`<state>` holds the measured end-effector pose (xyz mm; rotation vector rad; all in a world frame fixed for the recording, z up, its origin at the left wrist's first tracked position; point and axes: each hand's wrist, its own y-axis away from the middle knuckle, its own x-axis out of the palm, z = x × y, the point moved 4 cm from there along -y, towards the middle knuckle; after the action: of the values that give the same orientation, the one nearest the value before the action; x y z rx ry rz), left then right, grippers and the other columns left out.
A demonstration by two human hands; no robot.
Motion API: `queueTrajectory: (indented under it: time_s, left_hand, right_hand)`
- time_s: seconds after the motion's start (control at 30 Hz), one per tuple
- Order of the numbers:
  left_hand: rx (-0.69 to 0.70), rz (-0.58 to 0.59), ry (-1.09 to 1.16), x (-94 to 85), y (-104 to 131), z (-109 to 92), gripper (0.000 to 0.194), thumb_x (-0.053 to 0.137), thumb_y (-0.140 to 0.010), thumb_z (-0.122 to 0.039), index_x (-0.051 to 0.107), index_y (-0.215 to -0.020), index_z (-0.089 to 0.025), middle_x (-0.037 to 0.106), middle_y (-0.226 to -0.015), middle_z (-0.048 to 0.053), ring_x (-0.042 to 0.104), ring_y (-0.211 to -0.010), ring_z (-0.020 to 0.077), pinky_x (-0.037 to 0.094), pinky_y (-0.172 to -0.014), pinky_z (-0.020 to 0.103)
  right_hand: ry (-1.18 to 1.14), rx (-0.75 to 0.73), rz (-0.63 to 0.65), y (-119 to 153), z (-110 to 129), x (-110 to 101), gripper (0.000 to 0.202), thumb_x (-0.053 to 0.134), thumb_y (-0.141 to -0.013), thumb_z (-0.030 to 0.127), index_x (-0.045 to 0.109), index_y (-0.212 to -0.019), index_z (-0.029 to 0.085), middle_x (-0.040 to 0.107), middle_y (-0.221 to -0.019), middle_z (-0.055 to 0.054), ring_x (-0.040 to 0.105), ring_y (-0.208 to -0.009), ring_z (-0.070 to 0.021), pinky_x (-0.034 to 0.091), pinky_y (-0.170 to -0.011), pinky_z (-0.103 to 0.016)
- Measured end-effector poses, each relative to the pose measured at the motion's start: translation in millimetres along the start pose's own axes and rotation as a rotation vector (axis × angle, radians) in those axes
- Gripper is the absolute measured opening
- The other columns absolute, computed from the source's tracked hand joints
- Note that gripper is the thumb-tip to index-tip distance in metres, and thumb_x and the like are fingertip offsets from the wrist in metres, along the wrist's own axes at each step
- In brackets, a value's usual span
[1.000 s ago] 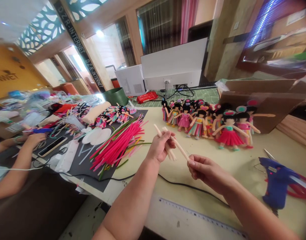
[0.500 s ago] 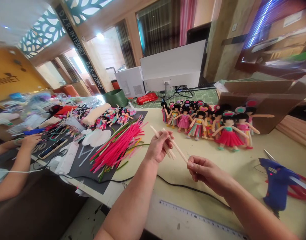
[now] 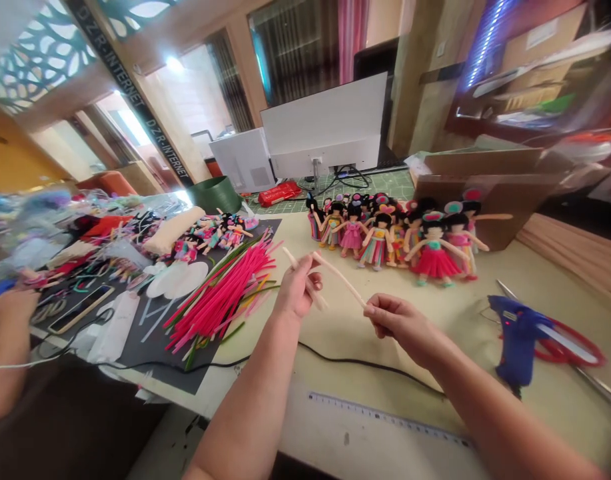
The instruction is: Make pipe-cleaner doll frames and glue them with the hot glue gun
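My left hand (image 3: 299, 288) is closed around cream pipe cleaners, whose ends stick out above and below the fingers. One cream pipe cleaner (image 3: 341, 277) stretches, slightly bowed, from the left fingertips across to my right hand (image 3: 389, 315), which pinches its lower end between thumb and fingers. To the left lies a pile of bright pink pipe cleaners (image 3: 230, 290) with green and yellow ones beneath. Behind my hands stand several small dolls (image 3: 378, 240) with black hair and colourful dresses.
At the right lie a blue glue gun (image 3: 516, 340) and red-handled scissors (image 3: 575, 350). A ruler (image 3: 385, 419) is near the front edge. A black cable (image 3: 355, 361) crosses the table. A cardboard box (image 3: 505, 207) stands behind. Another person's hand (image 3: 15, 303) is at far left.
The view has turned slightly right. The pipe cleaner between my hands was straight and is now bowed, its upper end at the left fingertips.
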<state>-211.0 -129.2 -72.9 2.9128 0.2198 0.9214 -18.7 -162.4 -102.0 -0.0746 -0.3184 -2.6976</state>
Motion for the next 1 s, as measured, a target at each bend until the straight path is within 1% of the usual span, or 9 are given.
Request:
queueTrajectory:
  time_s: [0.07,0.13,0.23,0.3,0.53,0.63,0.77,0.87,1.0]
  left_hand:
    - [-0.05,0.003,-0.064,1.8,0,8,0.043,0.077,-0.068,-0.042,0.066,-0.095,-0.011,0.057,-0.076,0.0,0.043,-0.045,0.0002,0.028,-0.038,0.015]
    - [-0.113,0.101,-0.17,9.7,3,19,0.046,0.075,-0.069,-0.047,0.067,-0.094,-0.009,0.054,-0.072,-0.001,0.038,-0.042,-0.0004,0.022,-0.036,0.016]
    - [-0.181,0.286,-0.323,25.1,14,34,0.047,0.073,-0.07,-0.048,0.067,-0.092,-0.008,0.055,-0.071,0.001,0.037,-0.041,0.0002,0.022,-0.037,0.017]
    - [-0.17,0.328,-0.399,31.2,19,39,0.042,0.074,-0.07,-0.045,0.068,-0.088,-0.008,0.055,-0.067,0.001,0.037,-0.042,0.0008,0.023,-0.039,0.018]
    - [-0.106,0.364,-0.487,33.8,21,37,0.035,0.071,-0.073,-0.042,0.067,-0.078,-0.007,0.051,-0.056,-0.002,0.04,-0.044,0.0023,0.025,-0.042,0.017]
    - [-0.074,0.285,-0.438,26.2,16,30,0.036,0.07,-0.074,-0.043,0.063,-0.082,-0.009,0.051,-0.058,-0.003,0.037,-0.042,0.0016,0.023,-0.04,0.017]
    - [0.041,0.164,-0.421,12.6,8,15,0.034,0.068,-0.075,-0.044,0.05,-0.085,-0.017,0.054,-0.068,-0.004,0.037,-0.04,0.0014,0.023,-0.037,0.017]
    - [0.052,0.182,-0.563,9.3,8,13,0.033,0.066,-0.077,-0.044,0.048,-0.087,-0.018,0.055,-0.069,-0.004,0.039,-0.041,0.0023,0.025,-0.038,0.016]
    - [0.052,0.26,-0.829,14.8,14,18,0.029,0.06,-0.08,-0.045,0.052,-0.086,-0.018,0.056,-0.068,-0.003,0.042,-0.044,0.0039,0.032,-0.042,0.017]
  right_hand:
    - [0.025,-0.033,-0.108,-1,2,-5,0.031,0.068,-0.071,0.045,0.053,-0.067,0.018,0.047,-0.052,0.005,0.042,-0.049,-0.0086,0.031,-0.051,-0.023]
    - [0.049,-0.06,-0.181,-2,4,-6,0.03,0.068,-0.07,0.045,0.053,-0.066,0.019,0.047,-0.053,0.006,0.043,-0.049,-0.0088,0.033,-0.051,-0.024]
    - [0.094,-0.1,-0.203,-2,5,-3,0.031,0.068,-0.069,0.045,0.052,-0.064,0.019,0.047,-0.055,0.006,0.043,-0.05,-0.009,0.036,-0.051,-0.024]
    - [0.143,-0.122,-0.195,-2,4,-1,0.031,0.066,-0.071,0.045,0.051,-0.064,0.019,0.046,-0.056,0.006,0.043,-0.051,-0.0092,0.036,-0.05,-0.024]
    - [0.288,-0.176,-0.129,-2,0,1,0.027,0.059,-0.077,0.042,0.05,-0.065,0.02,0.046,-0.056,0.005,0.044,-0.052,-0.0101,0.036,-0.049,-0.023]
    - [0.4,-0.165,-0.151,0,2,-1,0.024,0.057,-0.078,0.039,0.05,-0.064,0.02,0.045,-0.055,0.005,0.043,-0.052,-0.01,0.033,-0.049,-0.023]
    - [0.645,-0.155,-0.248,0,5,-10,0.02,0.056,-0.077,0.035,0.055,-0.064,0.02,0.05,-0.056,0.004,0.044,-0.054,-0.011,0.032,-0.051,-0.024]
    - [0.819,-0.15,-0.301,-3,3,-19,0.02,0.054,-0.079,0.036,0.058,-0.066,0.021,0.057,-0.06,0.002,0.048,-0.056,-0.0126,0.033,-0.053,-0.025]
    - [0.948,-0.126,-0.348,-7,-1,-34,0.021,0.053,-0.08,0.036,0.062,-0.068,0.022,0.062,-0.063,0.0,0.051,-0.058,-0.0145,0.033,-0.054,-0.026]
